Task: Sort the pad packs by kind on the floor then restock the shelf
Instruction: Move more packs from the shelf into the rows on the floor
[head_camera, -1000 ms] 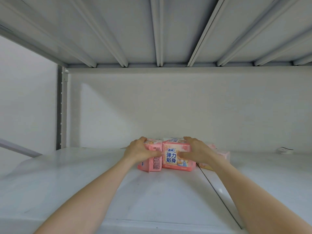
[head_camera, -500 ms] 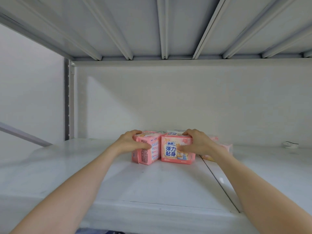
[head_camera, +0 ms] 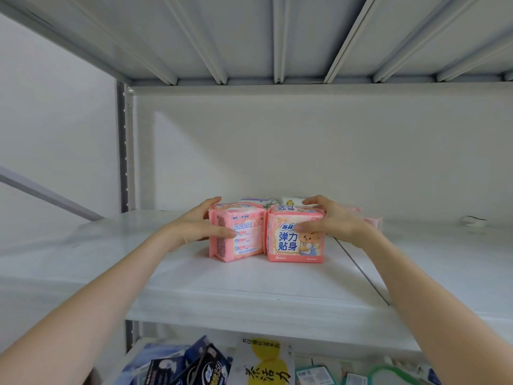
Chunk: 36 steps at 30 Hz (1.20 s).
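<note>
Nearest, under the front edge of the shelf (head_camera: 249, 301), lie dark blue packs (head_camera: 191, 365), a yellow-and-white bag (head_camera: 265, 368) and some teal ones (head_camera: 313, 375); both bare forearms reach over these onto the white board; the left hand (head_camera: 194, 227) grasps the left pack (head_camera: 244, 240), thumb across its front and fingers (head_camera: 212, 200) hooked over its top rear edge; the right hand (head_camera: 337, 223) grasps the right pack (head_camera: 297, 245) likewise, thumb on the printed face, fingers over the top; both pink packs stand upright on the shelf, side by side and touching or very nearly, set back from the front edge; the left one is turned a little so its narrow side shows, the right one faces squarely out; each pack sits straight ahead of its own hand and inside its grip, so neither hand has any reach left to make; the open way runs back toward the person, over the front edge; as the pair meet at their inner sides, I judge they should come out together or eased apart, lest one drag the other; behind them lie a pale purple pack (head_camera: 254, 201), a white pack (head_camera: 291, 202) and, past the right wrist, more pink packs (head_camera: 372, 220); kinds look mixed there, so sorting seems barely begun; far right, a small white object (head_camera: 474, 220) sits near the back wall (head_camera: 305, 148)
</note>
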### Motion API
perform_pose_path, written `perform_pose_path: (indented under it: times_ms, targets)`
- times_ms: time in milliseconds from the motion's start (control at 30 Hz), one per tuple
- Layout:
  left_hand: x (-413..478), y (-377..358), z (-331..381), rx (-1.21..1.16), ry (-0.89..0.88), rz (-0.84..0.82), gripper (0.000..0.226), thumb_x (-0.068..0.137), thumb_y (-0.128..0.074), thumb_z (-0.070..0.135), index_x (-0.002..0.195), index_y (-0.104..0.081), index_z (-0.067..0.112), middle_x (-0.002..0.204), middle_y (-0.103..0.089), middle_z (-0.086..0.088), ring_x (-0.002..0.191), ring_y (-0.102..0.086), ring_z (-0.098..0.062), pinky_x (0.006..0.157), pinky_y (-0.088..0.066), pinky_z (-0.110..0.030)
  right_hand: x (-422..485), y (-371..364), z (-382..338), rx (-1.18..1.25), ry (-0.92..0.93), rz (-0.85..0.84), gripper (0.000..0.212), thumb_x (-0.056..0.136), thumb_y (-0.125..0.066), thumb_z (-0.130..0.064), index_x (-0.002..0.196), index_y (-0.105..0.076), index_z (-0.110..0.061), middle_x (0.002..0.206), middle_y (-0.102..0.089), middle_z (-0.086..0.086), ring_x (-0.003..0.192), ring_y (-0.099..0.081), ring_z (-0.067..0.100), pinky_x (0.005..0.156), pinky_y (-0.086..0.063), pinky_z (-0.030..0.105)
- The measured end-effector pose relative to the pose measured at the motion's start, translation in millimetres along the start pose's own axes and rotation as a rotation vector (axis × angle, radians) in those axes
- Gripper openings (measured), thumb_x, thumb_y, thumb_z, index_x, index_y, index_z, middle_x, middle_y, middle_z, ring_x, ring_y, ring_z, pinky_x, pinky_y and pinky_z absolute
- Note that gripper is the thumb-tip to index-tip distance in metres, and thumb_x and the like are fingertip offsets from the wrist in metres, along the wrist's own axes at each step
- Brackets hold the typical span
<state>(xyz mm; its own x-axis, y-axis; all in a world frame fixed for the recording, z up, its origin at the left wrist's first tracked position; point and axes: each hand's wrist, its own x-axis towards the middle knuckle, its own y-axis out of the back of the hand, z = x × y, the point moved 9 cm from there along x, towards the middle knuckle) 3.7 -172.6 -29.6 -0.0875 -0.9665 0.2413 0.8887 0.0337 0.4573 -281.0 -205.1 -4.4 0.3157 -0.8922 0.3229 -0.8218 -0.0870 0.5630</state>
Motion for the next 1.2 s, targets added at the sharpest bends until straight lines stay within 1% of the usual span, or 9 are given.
perform_pose_path:
  times_ms: [100, 233, 333, 500, 567, 633, 833, 1033, 1200]
  targets:
    - [-2.7, 0.2, -1.7, -0.036, -0.018, 0.069, 0.105, 0.058, -0.092, 0.029, 0.145, -0.033, 0.035, 0.135, -0.053, 0.007, 0.113, -0.059, -0.008, 0.080, -0.051, -0.024, -5.2, -8.7, 1.0, 0.078, -0.047, -0.034, 0.087, 0.060, -0.090, -0.028, 0.135, -0.046, -0.021, 0.104, -0.069, -0.005, 0.077, -0.073, 0.011, 0.058, -0.055, 0.020]
    - [-13.5, 1.3, -0.3, -0.090, -0.008, 0.052, 0.089, 0.057, -0.092, 0.023, 0.132, -0.046, 0.036, 0.123, -0.063, 0.007, 0.107, -0.063, -0.010, 0.078, -0.052, -0.027, -19.0, -8.8, -0.8, 0.122, -0.061, -0.010, 0.116, 0.036, -0.092, -0.042, 0.139, -0.043, -0.021, 0.106, -0.069, -0.004, 0.081, -0.073, 0.014, 0.065, -0.058, 0.027]
    - [-25.0, 4.5, 5.2, -0.063, 0.013, 0.042, 0.073, 0.063, -0.090, 0.018, 0.122, -0.051, 0.035, 0.114, -0.067, 0.009, 0.103, -0.064, -0.008, 0.071, -0.051, -0.024, -33.8, -12.2, -4.2, 0.179, -0.064, 0.010, 0.126, 0.030, -0.092, -0.041, 0.142, -0.040, -0.019, 0.104, -0.071, -0.001, 0.082, -0.074, 0.016, 0.064, -0.059, 0.028]
    - [-48.7, 6.7, 13.8, -0.050, 0.004, 0.069, 0.068, 0.065, -0.088, 0.018, 0.121, -0.053, 0.033, 0.110, -0.067, 0.009, 0.100, -0.064, -0.009, 0.071, -0.050, -0.029, -61.8, -13.3, -15.2, 0.158, -0.064, 0.108, 0.113, 0.023, -0.092, -0.050, 0.124, -0.051, -0.023, 0.093, -0.073, -0.003, 0.076, -0.074, 0.015, 0.067, -0.059, 0.032]
    - [-60.0, 6.8, 15.4, -0.090, -0.023, 0.094, 0.068, 0.064, -0.089, 0.018, 0.121, -0.055, 0.032, 0.109, -0.068, 0.009, 0.100, -0.065, -0.010, 0.071, -0.050, -0.030, -73.5, -13.3, -19.8, 0.163, -0.065, 0.137, 0.094, 0.030, -0.094, -0.047, 0.111, -0.054, -0.022, 0.085, -0.076, -0.004, 0.075, -0.074, 0.016, 0.070, -0.060, 0.037]
    - [-71.5, 6.2, 16.6, -0.138, -0.052, 0.127, 0.069, 0.061, -0.090, 0.018, 0.120, -0.057, 0.030, 0.107, -0.069, 0.008, 0.098, -0.066, -0.011, 0.071, -0.051, -0.031, -86.8, -12.0, -24.0, 0.203, -0.052, 0.180, 0.082, 0.041, -0.095, -0.038, 0.110, -0.056, -0.017, 0.080, -0.076, -0.005, 0.074, -0.074, 0.017, 0.063, -0.061, 0.034]
    - [-114.2, 0.1, 29.5, -0.320, -0.121, 0.231, 0.070, 0.062, -0.090, 0.018, 0.122, -0.056, 0.026, 0.105, -0.068, 0.008, 0.086, -0.070, -0.005, 0.063, -0.055, -0.024, -140.2, 5.2, -32.2, 0.270, -0.037, 0.400, 0.091, 0.048, -0.094, -0.035, 0.125, -0.053, -0.010, 0.100, -0.072, 0.002, 0.079, -0.074, 0.017, 0.076, -0.060, 0.042]
    - [-168.1, -20.3, 50.7, -0.377, -0.179, 0.243, 0.076, 0.057, -0.093, 0.019, 0.122, -0.055, 0.027, 0.112, -0.067, 0.006, 0.093, -0.070, -0.007, 0.063, -0.056, -0.023, -201.9, 24.7, -38.2, 0.293, -0.029, 0.472, 0.082, 0.046, -0.093, -0.038, 0.115, -0.057, -0.013, 0.099, -0.071, 0.003, 0.074, -0.074, 0.017, 0.071, -0.059, 0.053]
    - [-221.6, -44.4, 60.2, -0.398, -0.177, 0.261, 0.084, 0.048, -0.091, 0.027, 0.123, -0.054, 0.027, 0.116, -0.066, 0.001, 0.093, -0.071, -0.010, 0.069, -0.058, -0.028, -249.1, 39.4, -34.5, 0.309, -0.011, 0.458, 0.082, 0.051, -0.093, -0.036, 0.119, -0.055, -0.012, 0.102, -0.071, 0.002, 0.078, -0.074, 0.015, 0.071, -0.061, 0.039]
